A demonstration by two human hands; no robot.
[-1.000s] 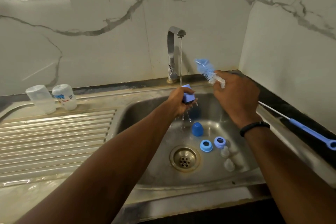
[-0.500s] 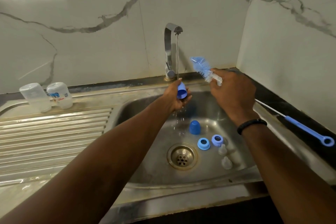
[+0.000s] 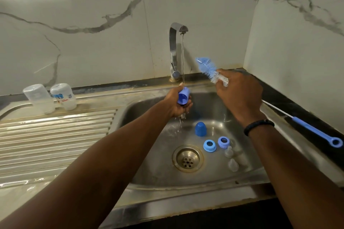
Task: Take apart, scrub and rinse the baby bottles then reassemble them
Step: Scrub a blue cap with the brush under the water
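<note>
One small blue plastic bottle cap (image 3: 183, 96) sits in the left hand (image 3: 178, 104) at the centre of the frame, directly under the thin stream of water (image 3: 183, 57) falling from the chrome tap (image 3: 175, 52); the fingers curl round it, so this grip is holding the cap with its open mouth turned toward the camera and water dripping below the palm. Right of it, at about the same height, the right hand (image 3: 240, 95) grips a bottle brush with blue and white bristles (image 3: 208, 69), the bristle head pointing up and left toward the tap; the fingers are closed round its stem. A black band (image 3: 258, 126) circles that wrist.

Lower in the stainless steel sink basin (image 3: 149, 154), a second blue dome-shaped cap (image 3: 200, 128) stands upright near the falling water. Just below and right of it lie two blue screw rings (image 3: 209, 145), side by side, and beside those two clear silicone teats (image 3: 230, 158), all to the right of the round metal drain (image 3: 187, 158).

At the upper left of the frame, two clear plastic baby bottles (image 3: 50, 97) stand close together, upside down, at the back of the ribbed steel draining board (image 3: 55, 132). At the right edge, a thin long-handled brush with a blue handle and loop end (image 3: 312, 132) lies on the dark surface (image 3: 290, 102) beside the sink, below the white marble-patterned wall (image 3: 93, 24).
</note>
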